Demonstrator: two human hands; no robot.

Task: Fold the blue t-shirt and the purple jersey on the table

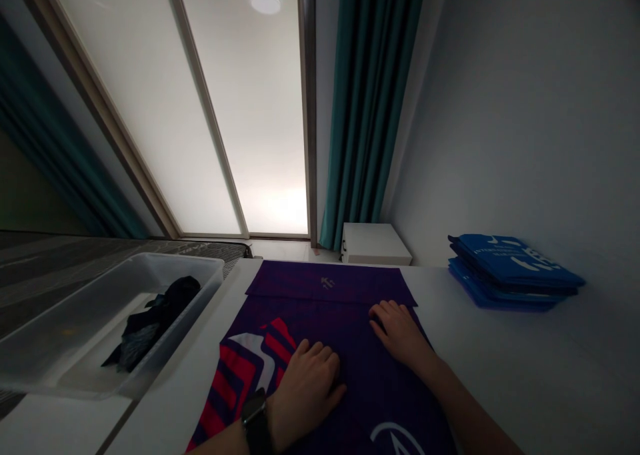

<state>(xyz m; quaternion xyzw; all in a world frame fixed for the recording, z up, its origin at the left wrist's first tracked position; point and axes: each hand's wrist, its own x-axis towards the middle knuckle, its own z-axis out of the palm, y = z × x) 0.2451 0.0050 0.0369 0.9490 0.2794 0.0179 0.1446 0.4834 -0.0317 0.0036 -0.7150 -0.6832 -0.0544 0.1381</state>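
Note:
A purple folded garment (330,281) with red and white stripes lies flat on a white table (500,355), its far edge folded over in a flap. My left hand (305,395), with a black wristwatch (255,418) on its wrist, rests flat on the striped part of the cloth. My right hand (400,335) lies flat on the plain purple cloth near the fold, fingers slightly spread. Neither hand grips anything.
A translucent plastic bin (115,328) holding dark crumpled clothing (155,321) stands left of the table. A stack of folded blue garments (515,271) lies at the table's far right, against a wall. A small white cabinet (375,245) and teal curtain (370,95) stand beyond.

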